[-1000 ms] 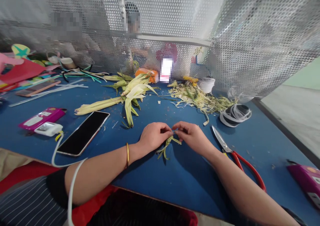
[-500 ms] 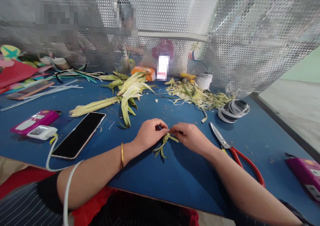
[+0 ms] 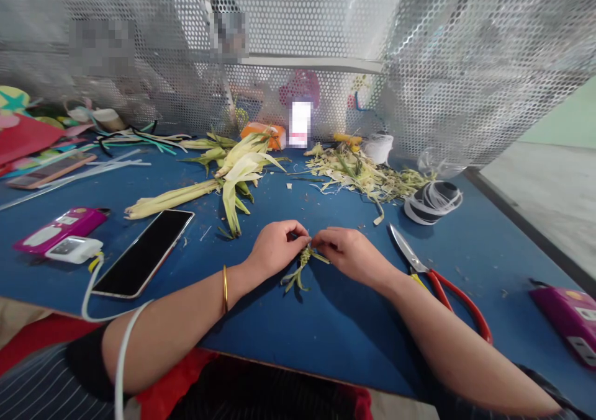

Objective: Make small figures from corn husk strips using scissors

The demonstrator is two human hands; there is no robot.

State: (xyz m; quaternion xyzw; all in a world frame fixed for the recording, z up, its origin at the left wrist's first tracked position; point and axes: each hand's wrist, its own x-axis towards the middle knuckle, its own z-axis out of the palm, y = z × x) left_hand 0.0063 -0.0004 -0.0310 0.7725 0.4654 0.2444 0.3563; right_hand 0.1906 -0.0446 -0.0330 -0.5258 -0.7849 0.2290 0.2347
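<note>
A small plait of green and yellow leaf strips (image 3: pixel 300 266) lies on the blue table (image 3: pixel 335 327) between my hands, its loose ends trailing toward me. My left hand (image 3: pixel 274 246), with a gold bangle on the wrist, pinches the top of the plait with curled fingers. My right hand (image 3: pixel 349 251) meets it from the right, fingertips pinched on the same end of the strips.
Red-handled scissors (image 3: pixel 437 274) lie just right of my right arm. A black phone (image 3: pixel 142 252), a pink device (image 3: pixel 60 224) and a white charger (image 3: pixel 74 248) sit at the left. Corn husk stalks (image 3: pixel 218 175), husk scraps (image 3: pixel 363 175) and a tape roll (image 3: pixel 433 198) lie before a perforated screen (image 3: pixel 447 66).
Both hands stay pinched on the plait with only small finger movements. The view has drifted slightly, so everything sits a little lower left.
</note>
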